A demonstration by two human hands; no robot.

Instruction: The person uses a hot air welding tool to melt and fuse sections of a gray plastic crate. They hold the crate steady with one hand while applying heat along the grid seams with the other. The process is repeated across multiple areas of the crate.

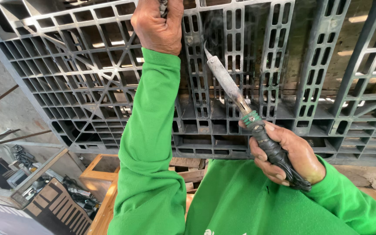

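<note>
Both my hands are up against the big dark grey plastic pallet [283, 65], a moulded grid of ribs and slots that fills the upper part of the head view. My left hand [158, 26] is raised near the top edge, fingers curled shut around something thin and dark at the pallet's upper ribs; what it grips is mostly hidden behind my knuckles, so I cannot tell exactly what it is. My left arm in its bright green sleeve [153, 143] runs straight up the middle of the picture.

My right hand [288, 159] sits lower and to the right, closed tight around the black ribbed handle of a long soldering iron with a green collar and a worn grey metal shaft [240, 102]. The iron slants up and to the left, and its pointed tip lies against a vertical slotted rib of the pallet, just right of my left wrist. A faint wisp of smoke hangs above the tip.

Below the pallet's lower edge, pale wooden frames and boards [105, 169] lie beside my left elbow, and farther to the left a cluttered wooden bench [44, 191] carries small dark items too blurred to make out.
</note>
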